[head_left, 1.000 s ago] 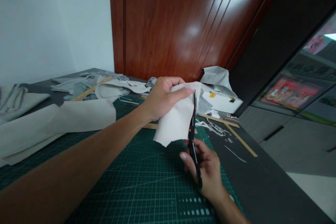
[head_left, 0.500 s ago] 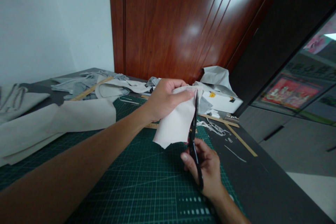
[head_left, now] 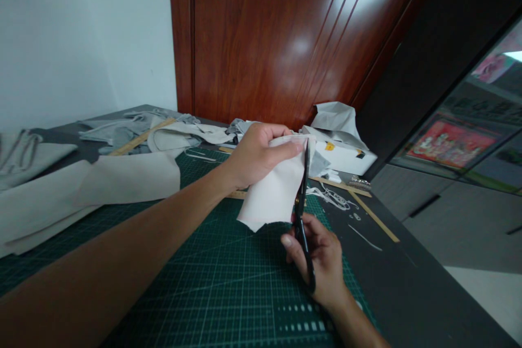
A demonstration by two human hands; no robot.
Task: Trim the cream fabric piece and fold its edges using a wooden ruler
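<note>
Pinched by its top edge, a pale piece of fabric [head_left: 271, 193] hangs from my left hand [head_left: 265, 153], thumb in front and fingers behind. My right hand [head_left: 320, 258] is closed around the handles of black scissors [head_left: 300, 206]. The blades point up along the right side of the fabric, with the tip close to my left thumb. Whether the blades are fully closed on the cloth is hard to make out. Below both hands lies a green cutting mat [head_left: 228, 277] with a printed grid.
Flat cut fabric pieces [head_left: 126, 179] lie at the left. Grey scraps [head_left: 122, 128] and a wooden ruler [head_left: 142, 137] are behind them. A white box [head_left: 342, 155], white cord [head_left: 332, 197] and wooden strips [head_left: 375, 217] sit at the right. A wooden door [head_left: 261, 38] stands behind the table.
Almost nothing differs. The fabric and scissors have shifted very slightly, while both hands keep the same holds.
</note>
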